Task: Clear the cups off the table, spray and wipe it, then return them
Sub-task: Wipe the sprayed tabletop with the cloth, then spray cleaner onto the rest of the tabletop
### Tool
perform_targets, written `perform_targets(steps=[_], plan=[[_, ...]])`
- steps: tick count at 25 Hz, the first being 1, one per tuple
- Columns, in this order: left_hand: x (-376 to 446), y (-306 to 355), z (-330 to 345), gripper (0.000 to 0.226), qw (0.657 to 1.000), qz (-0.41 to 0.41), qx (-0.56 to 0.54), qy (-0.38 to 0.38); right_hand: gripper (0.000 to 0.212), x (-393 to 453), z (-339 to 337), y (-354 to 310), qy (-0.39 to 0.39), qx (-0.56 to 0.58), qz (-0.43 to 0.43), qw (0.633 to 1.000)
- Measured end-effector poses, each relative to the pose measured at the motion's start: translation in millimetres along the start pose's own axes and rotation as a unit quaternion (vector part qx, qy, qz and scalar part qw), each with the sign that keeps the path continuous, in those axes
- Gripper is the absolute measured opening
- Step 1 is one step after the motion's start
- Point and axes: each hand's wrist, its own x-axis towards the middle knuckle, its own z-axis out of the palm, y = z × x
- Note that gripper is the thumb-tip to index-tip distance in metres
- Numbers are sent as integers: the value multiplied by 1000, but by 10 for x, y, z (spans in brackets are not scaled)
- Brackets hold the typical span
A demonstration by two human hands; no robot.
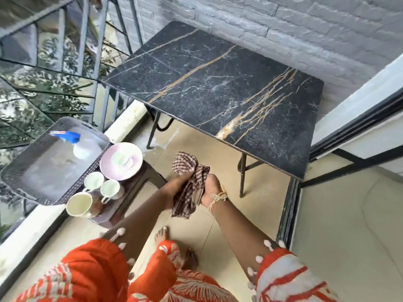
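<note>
The black marble table [218, 83] with gold veins stands bare against the brick wall. In front of it, over the floor, my left hand [174, 188] and my right hand [210, 186] both grip a brown checked cloth [189, 182], bunched between them. To the left, a dark stool [130, 192] carries a pink plate [137, 168] with a small cup [121, 159] on it, two white cups [93, 180] [110, 189] and a larger cream cup [78, 203]. A spray bottle [74, 142] with a blue head lies on a grey tray [43, 171].
A metal railing [65, 51] with foliage behind it runs along the left. A low white ledge [124, 123] borders the tiled floor. A sliding door frame [349, 131] is at the right. My bare feet [174, 247] stand on the tiles below.
</note>
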Motion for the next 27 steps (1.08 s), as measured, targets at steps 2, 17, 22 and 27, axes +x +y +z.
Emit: perform_targets(steps=[2, 17, 22, 27], plan=[[-21, -17, -145, 46, 997, 44, -52, 39, 37, 104, 159, 71, 53, -150, -28, 987], [-464, 513, -2823, 38, 858, 145, -198, 452, 34, 1645, 2112, 1116, -34, -670, -113, 733], [-334, 618, -3632, 42, 846, 90, -93, 517, 43, 2160, 2858, 1395, -43, -719, -154, 676], [-102, 636, -4102, 43, 846, 51, -73, 525, 69, 2673, 3083, 1764, -59, -740, -171, 647]])
